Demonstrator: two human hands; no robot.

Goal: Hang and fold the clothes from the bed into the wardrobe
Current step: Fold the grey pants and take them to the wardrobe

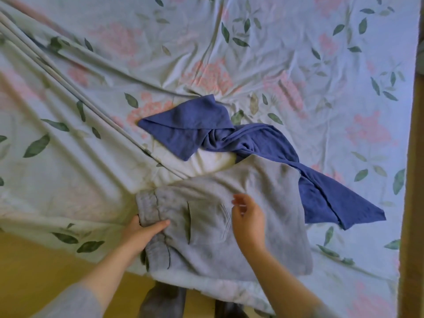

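Grey sweatpants (213,244) lie folded on the near edge of the bed, waistband at the left, a back pocket facing up. My left hand (143,232) grips the bunched waistband, thumb on top. Just above the pocket area hovers my right hand (249,221), fingers loosely curled and holding nothing. A blue garment (263,145) lies twisted behind the sweatpants; one end passes under their far right corner and comes out at the right.
The bed wears a pale floral sheet (275,53), pulled into long creases at the left. A wooden frame edge (413,180) runs down the right side. Yellow floor (34,271) shows at the bottom left, with dark cloth (165,299) below the bed edge.
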